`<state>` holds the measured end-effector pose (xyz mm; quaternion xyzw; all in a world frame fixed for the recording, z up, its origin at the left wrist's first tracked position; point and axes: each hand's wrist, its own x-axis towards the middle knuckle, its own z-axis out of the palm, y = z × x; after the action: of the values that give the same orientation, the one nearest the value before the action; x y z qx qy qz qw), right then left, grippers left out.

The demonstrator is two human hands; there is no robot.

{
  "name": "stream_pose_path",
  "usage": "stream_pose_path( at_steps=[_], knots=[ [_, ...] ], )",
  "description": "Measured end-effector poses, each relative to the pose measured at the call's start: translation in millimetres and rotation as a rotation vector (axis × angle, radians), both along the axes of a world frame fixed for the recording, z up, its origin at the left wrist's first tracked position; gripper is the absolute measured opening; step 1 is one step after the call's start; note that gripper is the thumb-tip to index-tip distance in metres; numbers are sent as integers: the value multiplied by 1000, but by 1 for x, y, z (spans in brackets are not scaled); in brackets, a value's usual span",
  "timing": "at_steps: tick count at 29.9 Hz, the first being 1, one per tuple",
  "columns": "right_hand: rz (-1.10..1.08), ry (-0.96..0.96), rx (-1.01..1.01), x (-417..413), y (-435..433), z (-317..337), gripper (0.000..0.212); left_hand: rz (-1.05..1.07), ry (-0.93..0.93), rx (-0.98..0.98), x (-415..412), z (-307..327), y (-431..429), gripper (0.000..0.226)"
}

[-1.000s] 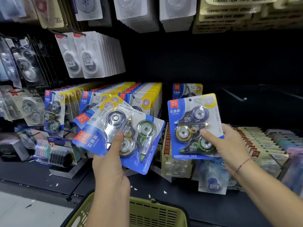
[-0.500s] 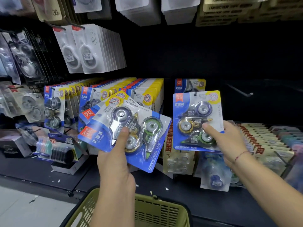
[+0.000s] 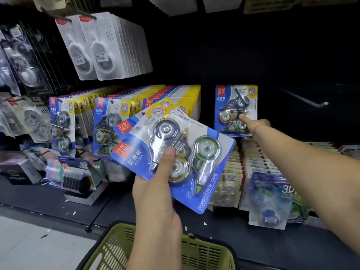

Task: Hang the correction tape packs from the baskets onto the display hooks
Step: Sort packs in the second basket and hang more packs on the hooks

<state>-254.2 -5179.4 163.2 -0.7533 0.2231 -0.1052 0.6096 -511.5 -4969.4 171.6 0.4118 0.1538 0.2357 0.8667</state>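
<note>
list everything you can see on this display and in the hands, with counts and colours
fanned packs: at least two, blue and yellow, held in front of the display
single pack: one, blue and yellow, up at the display right of the full rows
hung packs: several full rows, blue and yellow, middle left hooks
white packs: two rows, white, upper left hooks
bare hook: one, silver, far right
beige packs: many, beige, lower right in rows
basket: one, olive green, bottom centre
shelf: one, black, below the hooks
left hand: grips the fanned packs, thumb on top
right hand: pinches the single pack, thumb on its front
</note>
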Motion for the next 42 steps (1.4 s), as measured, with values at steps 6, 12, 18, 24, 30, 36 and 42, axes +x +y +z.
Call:
stream_pose_path(
  at_steps=[6, 12, 18, 24, 30, 36, 42],
  knots=[
    [199, 210, -277, -17, 12, -2, 81, -42, -5, -7, 3, -3, -1, 37],
    [401, -130, -50, -112, 37, 17, 59, -75, 11, 42, 0, -5, 1, 46],
    [767, -146, -176, -202, 44, 71, 71, -100, -18, 92, -6, -2, 4, 51],
    [693, -209, -215, -238, 50, 40, 51, -110, -53, 124, -6, -1, -4, 54],
    [597, -298, 30, -227, 37, 25, 57, -256, -61, 139, -4, -7, -7, 57],
    [338, -380, 233, -207, 16, 23, 50, -160, -47, 102, 2, -14, 4, 26],
    [278, -249, 102, -193, -14, 13, 19, 34, -28, 98, 1, -9, 29, 11]
  ],
)
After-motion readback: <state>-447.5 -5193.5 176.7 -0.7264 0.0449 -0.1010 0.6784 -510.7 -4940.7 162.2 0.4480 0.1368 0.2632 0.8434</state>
